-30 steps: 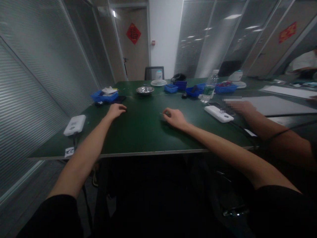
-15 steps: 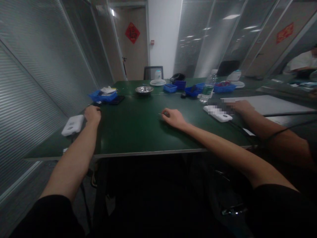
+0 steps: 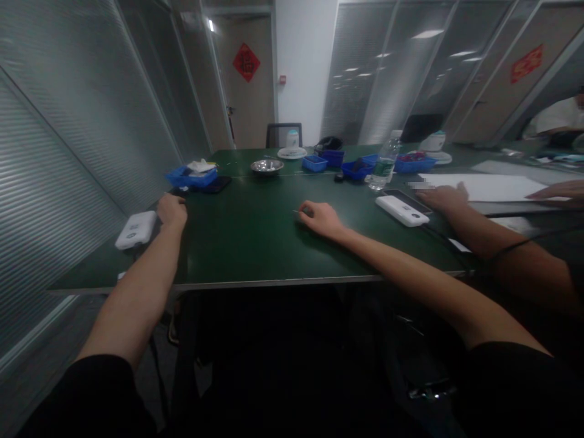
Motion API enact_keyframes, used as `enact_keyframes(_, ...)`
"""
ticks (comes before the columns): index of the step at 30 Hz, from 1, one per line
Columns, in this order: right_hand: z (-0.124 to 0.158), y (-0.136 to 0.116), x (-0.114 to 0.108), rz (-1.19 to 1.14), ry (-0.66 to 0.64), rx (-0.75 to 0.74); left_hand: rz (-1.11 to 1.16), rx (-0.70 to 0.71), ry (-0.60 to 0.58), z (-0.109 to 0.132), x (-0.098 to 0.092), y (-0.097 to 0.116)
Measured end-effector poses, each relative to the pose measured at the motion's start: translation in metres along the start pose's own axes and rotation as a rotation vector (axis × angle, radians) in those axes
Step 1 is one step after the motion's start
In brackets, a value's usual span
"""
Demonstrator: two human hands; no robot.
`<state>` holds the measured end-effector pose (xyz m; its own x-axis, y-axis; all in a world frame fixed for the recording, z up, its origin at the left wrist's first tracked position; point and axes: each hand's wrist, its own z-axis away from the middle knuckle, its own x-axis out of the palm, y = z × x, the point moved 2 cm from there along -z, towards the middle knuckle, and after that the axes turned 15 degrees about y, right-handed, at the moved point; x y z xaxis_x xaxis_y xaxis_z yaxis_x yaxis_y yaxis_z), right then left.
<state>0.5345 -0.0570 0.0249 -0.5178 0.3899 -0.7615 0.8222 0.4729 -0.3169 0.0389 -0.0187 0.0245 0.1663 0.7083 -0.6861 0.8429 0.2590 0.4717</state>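
My right hand (image 3: 322, 219) rests on the green table (image 3: 237, 243) with thumb and finger pinched together. A short, thin, pale needle-like piece (image 3: 295, 211) sticks out to the left of that pinch. On the table's left side lies my left hand (image 3: 172, 210), its fingers curled; what they hold, if anything, is hidden. Just beyond it stands a blue basket (image 3: 191, 177) with white tissue-like material on top. A white box-shaped device (image 3: 135, 230) is beside my left wrist.
A shiny metal bowl (image 3: 267, 167) stands farther back, with small blue baskets (image 3: 314, 163) to its right. A water bottle (image 3: 384, 164), a white device (image 3: 401, 210) and a dark phone (image 3: 407, 201) lie right. Another person's hands (image 3: 444, 198) touch white sheets (image 3: 493, 185).
My hands have hardly moved. On the right, another person's second hand has come into view on the white sheets. The view has shifted slightly.
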Motion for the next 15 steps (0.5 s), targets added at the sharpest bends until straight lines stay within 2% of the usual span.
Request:
enact_keyframes(3, -0.0009, 0.0016, 0.0018, 0.014, 0.000, -0.002, -0.069, -0.038, 0.057, -0.0012, 0.0001, -0.0019)
enact_keyframes(15, -0.0008, -0.0005, 0.0009, 0.006, -0.017, -0.012, -0.058, -0.071, 0.060, -0.0032, 0.0031, -0.0052)
